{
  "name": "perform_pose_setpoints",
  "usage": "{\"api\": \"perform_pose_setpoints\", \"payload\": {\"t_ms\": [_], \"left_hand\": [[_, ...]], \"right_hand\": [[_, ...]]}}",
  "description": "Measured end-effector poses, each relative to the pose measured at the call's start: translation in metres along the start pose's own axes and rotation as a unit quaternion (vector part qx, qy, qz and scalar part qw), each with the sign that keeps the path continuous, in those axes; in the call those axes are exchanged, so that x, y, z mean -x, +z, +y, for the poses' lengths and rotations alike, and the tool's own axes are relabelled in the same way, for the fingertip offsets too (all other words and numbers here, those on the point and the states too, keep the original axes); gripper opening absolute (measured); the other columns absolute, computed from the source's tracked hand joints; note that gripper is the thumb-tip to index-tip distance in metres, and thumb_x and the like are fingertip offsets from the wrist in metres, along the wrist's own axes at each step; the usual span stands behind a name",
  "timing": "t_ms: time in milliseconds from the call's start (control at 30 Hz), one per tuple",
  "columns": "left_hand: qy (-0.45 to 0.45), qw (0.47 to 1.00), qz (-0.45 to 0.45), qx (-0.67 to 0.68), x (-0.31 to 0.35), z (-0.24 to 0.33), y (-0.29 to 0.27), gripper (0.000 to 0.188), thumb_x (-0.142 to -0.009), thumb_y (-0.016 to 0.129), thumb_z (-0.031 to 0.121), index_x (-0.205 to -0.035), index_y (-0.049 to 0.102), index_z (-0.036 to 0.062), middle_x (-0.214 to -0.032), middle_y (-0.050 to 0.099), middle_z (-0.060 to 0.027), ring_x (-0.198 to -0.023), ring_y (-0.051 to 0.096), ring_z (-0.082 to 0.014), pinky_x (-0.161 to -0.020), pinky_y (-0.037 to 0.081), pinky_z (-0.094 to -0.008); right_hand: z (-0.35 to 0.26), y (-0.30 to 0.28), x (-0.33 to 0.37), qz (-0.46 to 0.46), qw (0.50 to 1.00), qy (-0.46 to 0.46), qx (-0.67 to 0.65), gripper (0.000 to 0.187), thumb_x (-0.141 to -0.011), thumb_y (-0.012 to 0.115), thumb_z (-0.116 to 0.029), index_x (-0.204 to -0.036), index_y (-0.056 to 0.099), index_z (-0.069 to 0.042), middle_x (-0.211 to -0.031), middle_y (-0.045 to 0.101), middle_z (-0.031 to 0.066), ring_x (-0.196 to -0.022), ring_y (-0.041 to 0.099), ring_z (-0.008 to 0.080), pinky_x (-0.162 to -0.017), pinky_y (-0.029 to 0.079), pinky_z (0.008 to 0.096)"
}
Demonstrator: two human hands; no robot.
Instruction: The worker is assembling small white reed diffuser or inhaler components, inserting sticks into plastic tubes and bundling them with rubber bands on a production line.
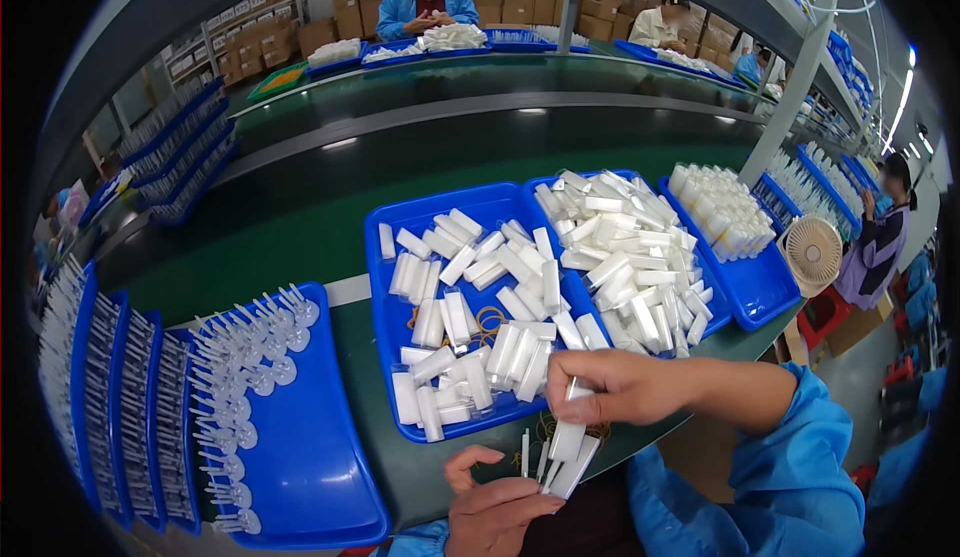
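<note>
My left hand (495, 517), low in the middle, is closed around a flat white rectangular piece (578, 469) and some thin pale rods (525, 453) that stick up past its fingers. My right hand (635, 387) comes in from the right and pinches another white flat piece (568, 441) between thumb and fingers, just above the left hand's pieces. Whether the two pieces touch is hard to tell. Beyond both hands lies a blue tray (455, 202) of similar white rectangular pieces (465, 372), with tan rubber bands (488, 323) among them.
To the left, a blue tray (310, 447) holds clear disc-based stems (235, 407), beside stacked trays (120, 407). Rightward are a heaped tray of white pieces (640, 257), a tray of white cylinders (725, 212) and a beige fan (811, 249). Co-workers (425, 7) sit across the green table (300, 217).
</note>
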State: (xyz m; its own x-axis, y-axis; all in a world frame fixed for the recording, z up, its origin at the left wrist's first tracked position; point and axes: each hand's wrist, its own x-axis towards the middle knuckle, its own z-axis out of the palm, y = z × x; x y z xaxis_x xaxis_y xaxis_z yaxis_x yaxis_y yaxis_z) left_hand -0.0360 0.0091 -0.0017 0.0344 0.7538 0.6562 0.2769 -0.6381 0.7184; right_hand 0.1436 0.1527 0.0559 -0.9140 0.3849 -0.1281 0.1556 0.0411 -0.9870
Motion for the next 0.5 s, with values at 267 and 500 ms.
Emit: {"api": "perform_pose_setpoints", "payload": {"t_ms": [267, 500], "left_hand": [[-0.087, 0.985, 0.139, 0.057, 0.01, 0.006, 0.008, 0.018, -0.077, 0.067, 0.024, -0.079, 0.057, 0.0082, -0.101, 0.058, -0.0132, -0.104, 0.046, -0.034, -0.094, 0.027, -0.049], [-0.13, 0.976, 0.141, 0.099, 0.02, -0.007, -0.012, 0.014, -0.079, 0.063, 0.005, -0.089, 0.053, 0.0058, -0.103, 0.06, -0.0142, -0.123, 0.034, -0.0368, -0.1, 0.024, -0.0507]], "right_hand": [[-0.006, 0.04, -0.001, -0.064, 0.984, -0.093, 0.139, 0.02, -0.091, 0.049, -0.027, -0.097, 0.049, -0.008, -0.092, 0.053, 0.0071, -0.093, 0.049, 0.0227, -0.087, 0.03, 0.0352], [-0.001, -0.022, -0.083, 0.014, 0.87, -0.267, 0.414, 0.05, -0.071, 0.048, 0.001, -0.12, 0.046, -0.007, -0.114, 0.051, 0.0155, -0.108, 0.047, 0.0315, -0.093, 0.036, 0.0414]]}}
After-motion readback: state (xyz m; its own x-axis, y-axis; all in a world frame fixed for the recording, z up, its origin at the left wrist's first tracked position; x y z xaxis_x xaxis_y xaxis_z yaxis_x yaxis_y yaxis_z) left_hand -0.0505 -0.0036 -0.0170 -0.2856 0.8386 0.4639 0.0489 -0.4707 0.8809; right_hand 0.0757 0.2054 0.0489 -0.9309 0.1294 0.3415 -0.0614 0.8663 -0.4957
